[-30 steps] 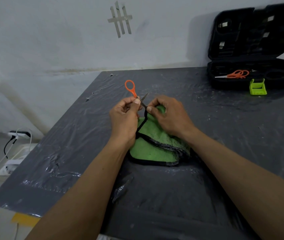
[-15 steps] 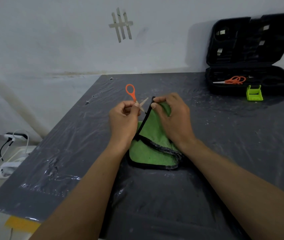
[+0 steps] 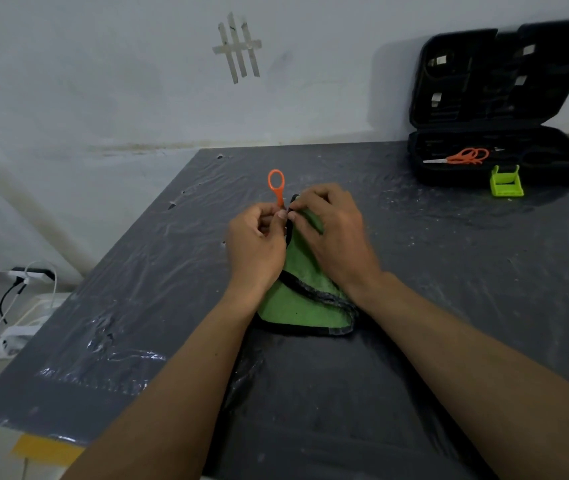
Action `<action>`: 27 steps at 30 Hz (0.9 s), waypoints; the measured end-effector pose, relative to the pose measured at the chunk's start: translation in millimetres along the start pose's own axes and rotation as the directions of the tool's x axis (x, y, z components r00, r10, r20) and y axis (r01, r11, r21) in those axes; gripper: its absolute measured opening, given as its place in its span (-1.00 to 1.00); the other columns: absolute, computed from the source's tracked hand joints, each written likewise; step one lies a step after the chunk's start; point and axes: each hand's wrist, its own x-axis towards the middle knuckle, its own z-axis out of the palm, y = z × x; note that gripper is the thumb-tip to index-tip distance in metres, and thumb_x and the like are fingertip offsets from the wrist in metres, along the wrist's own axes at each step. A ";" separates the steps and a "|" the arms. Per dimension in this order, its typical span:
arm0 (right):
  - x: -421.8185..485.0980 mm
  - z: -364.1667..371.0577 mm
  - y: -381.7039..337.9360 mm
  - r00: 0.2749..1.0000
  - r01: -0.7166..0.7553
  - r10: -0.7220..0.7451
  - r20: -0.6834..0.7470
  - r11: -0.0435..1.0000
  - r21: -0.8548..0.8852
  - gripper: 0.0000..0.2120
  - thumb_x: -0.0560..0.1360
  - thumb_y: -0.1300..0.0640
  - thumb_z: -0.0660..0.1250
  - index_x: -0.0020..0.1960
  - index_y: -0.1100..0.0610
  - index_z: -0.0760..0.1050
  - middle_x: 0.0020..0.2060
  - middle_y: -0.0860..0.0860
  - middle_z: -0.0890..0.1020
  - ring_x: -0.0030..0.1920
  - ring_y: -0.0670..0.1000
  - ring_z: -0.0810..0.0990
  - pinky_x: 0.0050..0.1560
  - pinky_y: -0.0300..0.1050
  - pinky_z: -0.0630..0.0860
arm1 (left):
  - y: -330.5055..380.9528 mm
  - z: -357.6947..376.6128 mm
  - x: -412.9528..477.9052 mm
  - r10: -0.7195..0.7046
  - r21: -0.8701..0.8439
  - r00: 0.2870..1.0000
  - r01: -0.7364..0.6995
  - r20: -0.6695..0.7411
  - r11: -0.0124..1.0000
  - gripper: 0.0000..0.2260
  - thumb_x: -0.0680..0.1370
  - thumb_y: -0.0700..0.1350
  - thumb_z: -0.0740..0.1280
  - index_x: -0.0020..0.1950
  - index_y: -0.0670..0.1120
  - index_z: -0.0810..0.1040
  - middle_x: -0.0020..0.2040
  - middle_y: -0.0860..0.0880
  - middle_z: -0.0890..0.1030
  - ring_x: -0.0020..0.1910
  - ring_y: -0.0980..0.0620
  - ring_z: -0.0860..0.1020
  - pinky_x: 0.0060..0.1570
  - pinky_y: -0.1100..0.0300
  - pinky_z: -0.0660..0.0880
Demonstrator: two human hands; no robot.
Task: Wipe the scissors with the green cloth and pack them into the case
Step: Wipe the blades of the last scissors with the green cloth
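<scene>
Scissors (image 3: 276, 186) sit pinched in my left hand (image 3: 257, 245), mid-table, one orange loop pointing up. The blade tip, bare a moment ago, is now hidden under the cloth (image 3: 305, 299) my right hand (image 3: 333, 233) grips, so wiping continues. The open case (image 3: 504, 109) waits far right.

Folded green cloth (image 3: 302, 306) mid dark plastic-covered table (image 3: 449, 289), open black plastic case (image 3: 504, 109) at two o'clock, orange-handled scissors (image 3: 463, 156) inside it.

Dim, soft light (edges warped)
</scene>
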 end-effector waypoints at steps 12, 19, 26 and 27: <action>0.2 -2.9 -0.2 0.998 -0.040 0.041 0.053 0.999 -0.015 -0.90 0.45 0.18 0.39 -0.04 0.16 0.61 -0.11 0.08 0.59 -0.06 0.09 0.51 -0.08 -0.30 0.25 | -0.2 -1.2 -0.3 0.035 0.020 0.999 -0.036 0.037 0.999 -0.87 0.54 -0.20 0.32 -0.09 0.03 0.59 -0.27 0.13 0.62 -0.28 0.16 0.60 -0.29 0.38 0.50; -1.1 -3.3 -2.3 0.998 -0.055 0.055 0.012 0.998 -0.023 -0.92 0.42 0.18 0.40 -0.10 0.18 0.57 -0.14 0.06 0.60 -0.11 0.05 0.53 -0.15 -0.33 0.25 | 0.6 -4.3 1.7 0.121 0.090 0.988 -0.130 0.096 0.987 -0.91 0.53 -0.19 0.34 -0.06 -0.05 0.64 -0.27 0.17 0.61 -0.28 0.18 0.60 -0.25 0.24 0.54; -2.0 -5.5 -3.3 0.998 -0.065 0.065 -0.012 0.998 0.024 -0.92 0.42 0.22 0.41 -0.12 0.22 0.55 -0.16 0.08 0.59 -0.20 -0.09 0.45 -0.21 -0.36 0.26 | 3.4 -7.0 1.5 0.138 0.083 0.983 -0.149 0.125 0.985 -0.90 0.52 -0.20 0.36 -0.10 -0.02 0.61 -0.28 0.16 0.60 -0.33 0.24 0.56 -0.30 0.37 0.49; -2.1 -5.5 -2.8 0.998 -0.065 0.065 -0.015 0.998 0.028 -0.92 0.42 0.23 0.41 -0.12 0.22 0.55 -0.16 0.08 0.59 -0.20 -0.10 0.44 -0.20 -0.36 0.26 | 3.0 -7.2 2.0 0.136 0.085 0.982 -0.148 0.127 0.985 -0.91 0.52 -0.20 0.36 -0.10 -0.02 0.62 -0.28 0.14 0.61 -0.32 0.22 0.57 -0.29 0.35 0.49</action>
